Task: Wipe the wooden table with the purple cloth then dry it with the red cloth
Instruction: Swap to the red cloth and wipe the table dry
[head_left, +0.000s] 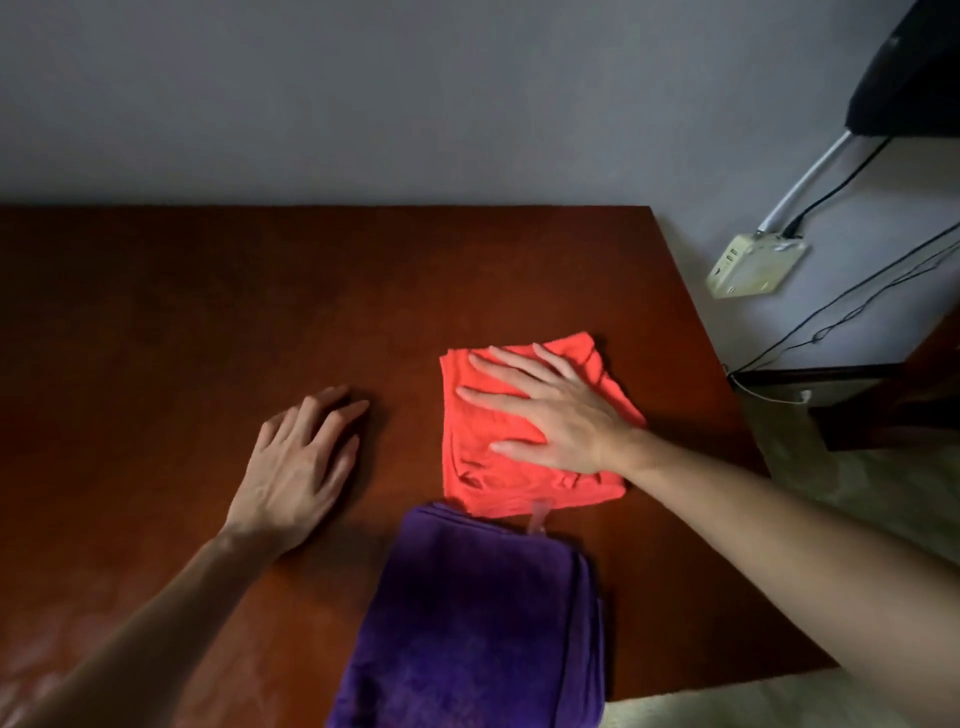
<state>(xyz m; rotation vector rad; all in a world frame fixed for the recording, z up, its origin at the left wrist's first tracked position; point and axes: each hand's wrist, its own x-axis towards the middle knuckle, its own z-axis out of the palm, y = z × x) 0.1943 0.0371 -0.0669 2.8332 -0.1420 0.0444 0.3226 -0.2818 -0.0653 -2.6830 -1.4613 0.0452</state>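
Here the right hand (550, 415) lies flat, grip apart, on the red cloth (524, 431) near the table's (208, 312) right edge.

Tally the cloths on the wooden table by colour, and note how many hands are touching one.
Red cloth: 1, with the right hand pressing flat on it
Purple cloth: 1, folded, untouched, at the near edge of the wooden table
Hands touching a cloth: 1; the left hand rests on bare wood
Total cloths: 2

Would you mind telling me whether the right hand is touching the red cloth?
Touching: the head view shows the right hand pressing flat on the red cloth.
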